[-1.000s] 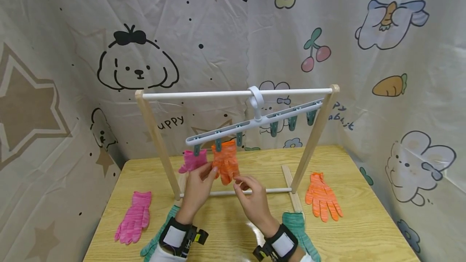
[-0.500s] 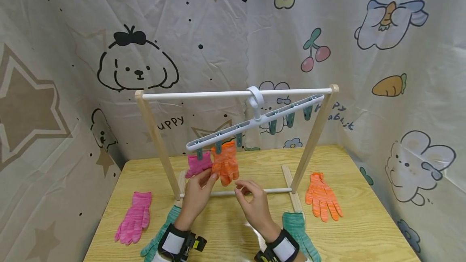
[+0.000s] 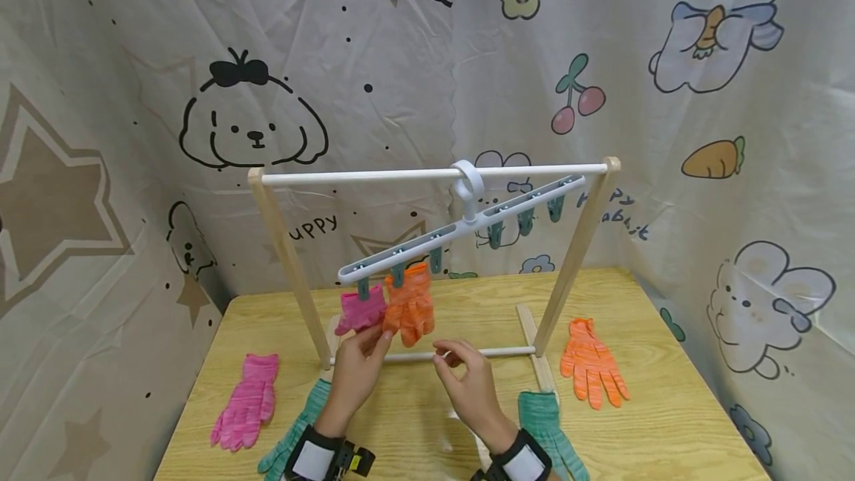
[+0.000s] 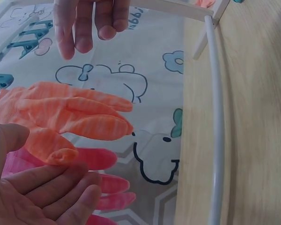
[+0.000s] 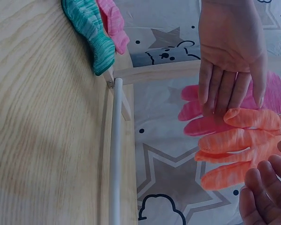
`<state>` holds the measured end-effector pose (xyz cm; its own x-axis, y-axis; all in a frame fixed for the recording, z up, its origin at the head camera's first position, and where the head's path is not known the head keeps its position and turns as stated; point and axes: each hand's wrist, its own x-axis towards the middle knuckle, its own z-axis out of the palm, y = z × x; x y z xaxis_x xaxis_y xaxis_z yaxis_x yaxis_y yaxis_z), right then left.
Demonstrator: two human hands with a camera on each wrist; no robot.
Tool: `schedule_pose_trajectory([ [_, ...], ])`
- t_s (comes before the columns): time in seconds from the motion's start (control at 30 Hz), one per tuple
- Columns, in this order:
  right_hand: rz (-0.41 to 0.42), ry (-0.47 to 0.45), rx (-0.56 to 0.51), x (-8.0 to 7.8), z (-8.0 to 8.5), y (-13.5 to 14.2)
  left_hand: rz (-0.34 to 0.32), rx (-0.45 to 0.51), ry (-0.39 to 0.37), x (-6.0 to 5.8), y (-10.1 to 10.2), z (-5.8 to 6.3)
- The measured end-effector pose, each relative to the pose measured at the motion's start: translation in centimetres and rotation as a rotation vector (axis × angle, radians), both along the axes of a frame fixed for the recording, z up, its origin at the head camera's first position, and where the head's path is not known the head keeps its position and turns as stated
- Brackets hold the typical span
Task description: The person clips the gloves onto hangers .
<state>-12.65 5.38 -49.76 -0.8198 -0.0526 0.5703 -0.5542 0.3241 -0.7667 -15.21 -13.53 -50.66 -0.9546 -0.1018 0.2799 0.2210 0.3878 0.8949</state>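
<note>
A white clip hanger (image 3: 461, 227) hangs from the rack's top bar, its left end lower. One of its teal clips holds an orange glove (image 3: 410, 304), fingers down. Left of it, a pink glove (image 3: 361, 309) hangs from the end clip. My left hand (image 3: 358, 370) is just under both gloves; in the left wrist view its fingers (image 4: 61, 185) are extended beneath the orange glove's thumb, with my thumb apart from them. My right hand (image 3: 470, 384) is in the air below and right of the orange glove, fingers loosely bent, holding nothing.
A wooden rack with a white top bar (image 3: 367, 177) and lower bar (image 3: 494, 352) stands on the table (image 3: 414, 436). Another pink glove (image 3: 246, 401) lies left, another orange glove (image 3: 591, 362) right. Two green gloves, one left (image 3: 298, 429) and one right (image 3: 551, 433), lie nearer the front.
My right hand has lowered away from the orange glove. The left hand has dropped slightly from it, the hanger has turned a little, and the pink glove has shifted right and down.
</note>
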Motion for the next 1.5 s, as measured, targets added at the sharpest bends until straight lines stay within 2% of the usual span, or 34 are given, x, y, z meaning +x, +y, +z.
schedule_pose_trajectory([
  [0.27,0.000,-0.030,0.002,0.4,-0.3,0.2,0.004,0.002,-0.050,0.7,-0.5,-0.9],
  [0.6,-0.015,-0.065,0.014,1.1,-0.5,0.3,-0.007,-0.013,-0.117,1.6,-0.5,-1.3],
  [0.97,-0.003,-0.169,0.032,1.6,-1.0,0.6,-0.020,-0.050,-0.117,2.7,-0.4,-2.1],
  [1.2,-0.007,-0.157,0.038,2.0,-1.6,0.6,-0.035,-0.072,-0.167,3.3,-0.1,-2.2],
  [1.5,-0.011,-0.166,0.049,2.5,-2.4,0.6,-0.057,-0.097,-0.177,4.1,0.1,-2.4],
])
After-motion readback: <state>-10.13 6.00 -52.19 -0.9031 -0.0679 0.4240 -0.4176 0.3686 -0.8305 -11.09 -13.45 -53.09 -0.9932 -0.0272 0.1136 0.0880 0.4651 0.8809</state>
